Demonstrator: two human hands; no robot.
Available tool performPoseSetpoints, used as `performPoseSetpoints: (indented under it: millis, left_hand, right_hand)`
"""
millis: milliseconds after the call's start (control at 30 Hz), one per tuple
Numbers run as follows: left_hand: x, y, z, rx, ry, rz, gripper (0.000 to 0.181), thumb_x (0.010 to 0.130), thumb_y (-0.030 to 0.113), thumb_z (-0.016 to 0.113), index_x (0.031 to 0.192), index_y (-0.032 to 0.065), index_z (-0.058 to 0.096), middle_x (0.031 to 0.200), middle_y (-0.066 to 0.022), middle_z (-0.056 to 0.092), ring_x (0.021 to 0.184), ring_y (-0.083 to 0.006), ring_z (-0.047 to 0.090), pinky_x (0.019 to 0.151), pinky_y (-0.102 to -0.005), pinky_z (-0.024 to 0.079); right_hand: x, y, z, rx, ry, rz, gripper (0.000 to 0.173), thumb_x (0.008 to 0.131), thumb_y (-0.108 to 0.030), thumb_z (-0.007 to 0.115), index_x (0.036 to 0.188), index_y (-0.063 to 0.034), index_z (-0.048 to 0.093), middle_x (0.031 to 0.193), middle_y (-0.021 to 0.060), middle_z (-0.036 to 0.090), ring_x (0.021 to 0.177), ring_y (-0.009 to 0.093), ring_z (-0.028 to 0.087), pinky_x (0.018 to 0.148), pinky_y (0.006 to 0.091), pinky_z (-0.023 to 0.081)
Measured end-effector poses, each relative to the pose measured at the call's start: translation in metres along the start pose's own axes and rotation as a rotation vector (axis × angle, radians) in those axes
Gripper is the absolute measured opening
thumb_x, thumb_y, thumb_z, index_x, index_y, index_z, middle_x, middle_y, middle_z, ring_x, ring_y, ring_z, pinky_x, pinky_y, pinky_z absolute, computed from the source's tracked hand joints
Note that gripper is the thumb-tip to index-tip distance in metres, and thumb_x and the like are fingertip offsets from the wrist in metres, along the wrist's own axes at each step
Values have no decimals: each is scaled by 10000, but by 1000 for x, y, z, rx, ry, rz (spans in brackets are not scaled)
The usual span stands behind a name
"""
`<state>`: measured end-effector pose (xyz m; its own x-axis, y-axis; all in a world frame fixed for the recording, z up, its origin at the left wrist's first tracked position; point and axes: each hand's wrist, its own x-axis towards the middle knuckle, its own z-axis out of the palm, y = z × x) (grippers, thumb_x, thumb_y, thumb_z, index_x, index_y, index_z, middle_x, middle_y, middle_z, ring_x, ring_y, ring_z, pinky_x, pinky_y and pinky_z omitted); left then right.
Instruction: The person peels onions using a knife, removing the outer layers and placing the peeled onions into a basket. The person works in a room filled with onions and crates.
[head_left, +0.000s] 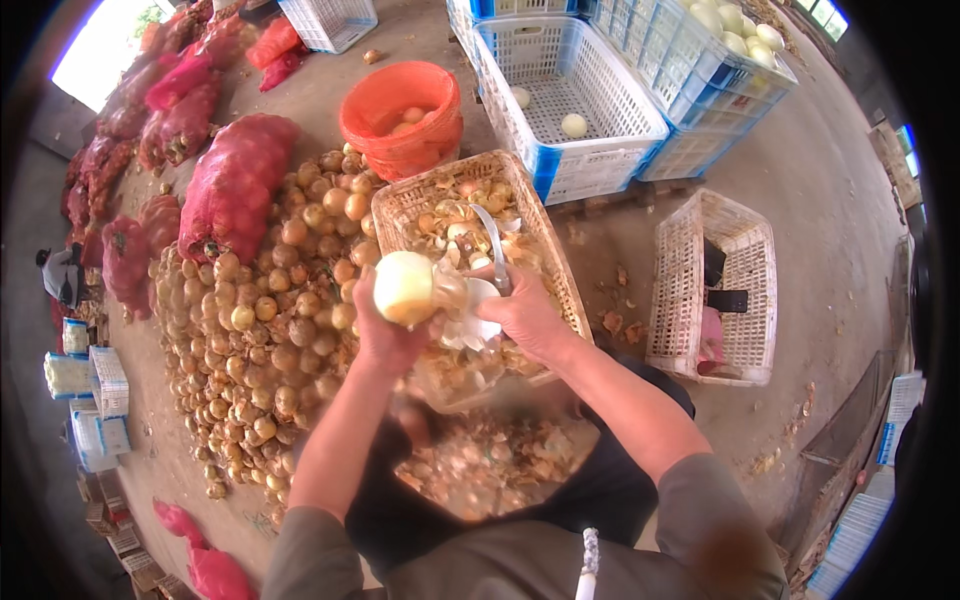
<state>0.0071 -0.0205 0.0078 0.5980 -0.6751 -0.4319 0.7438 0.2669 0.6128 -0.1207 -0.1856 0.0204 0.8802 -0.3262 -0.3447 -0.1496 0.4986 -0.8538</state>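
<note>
My left hand (391, 339) grips a pale, mostly peeled onion (405, 289) above the near left side of a peel-filled plastic crate. In my right hand (525, 311) is a knife with a curved metal blade (491, 232) pointing away from me. Loosened onion skin (469, 315) hangs between the onion and my right fingers; whether it is still attached, I cannot tell. Beneath both hands, the brown-stained crate (559, 262) holds onion skins and scraps.
Unpeeled onions (285, 277) lie heaped at left beside a red mesh sack (240, 187). An orange-red mesh-lined tub (401, 97) stands beyond the crate. A white-and-blue crate (600, 150) holds peeled onions. Right, another crate (712, 292) contains dark objects. A cigarette (589, 562) juts up near my chest.
</note>
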Motion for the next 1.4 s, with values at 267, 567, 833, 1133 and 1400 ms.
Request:
performPoseSetpoints:
  millis: [267,567,833,1133,1400]
  left_hand:
    - [-4,4,-6,-128,4,-50,768,898,852,470,1192,163,636,972,-102,717,555,-280,599,436,-362,455]
    - [-1,4,-10,-89,-39,-85,803,917,855,429,1260,160,642,1048,-106,738,681,-312,668,476,-376,498]
    - [4,0,-28,148,-106,-94,672,1079,634,393,1465,98,520,1328,-108,691,1191,-258,690,972,-489,577]
    - [1,20,3,378,-103,-282,768,1123,633,196,1575,28,339,1428,-193,599,1251,-315,664,1001,-515,598]
    - [21,5,-43,879,-275,149,797,973,583,632,1506,22,442,1288,-161,656,1176,-248,674,1053,-410,545]
  right_hand:
    - [3,-6,-3,-268,47,-88,311,861,27,632,1157,-8,723,748,-33,618,588,45,524,538,251,437]
    - [5,-6,-8,-396,-10,-162,362,874,-20,733,1235,-37,716,969,38,729,815,80,657,728,251,524]
    - [4,-9,-4,-506,-104,-263,386,856,-238,902,1084,-7,694,1047,89,722,959,164,660,900,339,535]
    - [-13,-37,3,-513,-105,5,444,832,-241,945,1043,-15,627,926,34,655,795,85,617,685,240,524]
    - [-3,-9,-11,-245,-206,35,321,902,-174,879,989,-67,589,738,24,665,539,63,567,458,216,405]
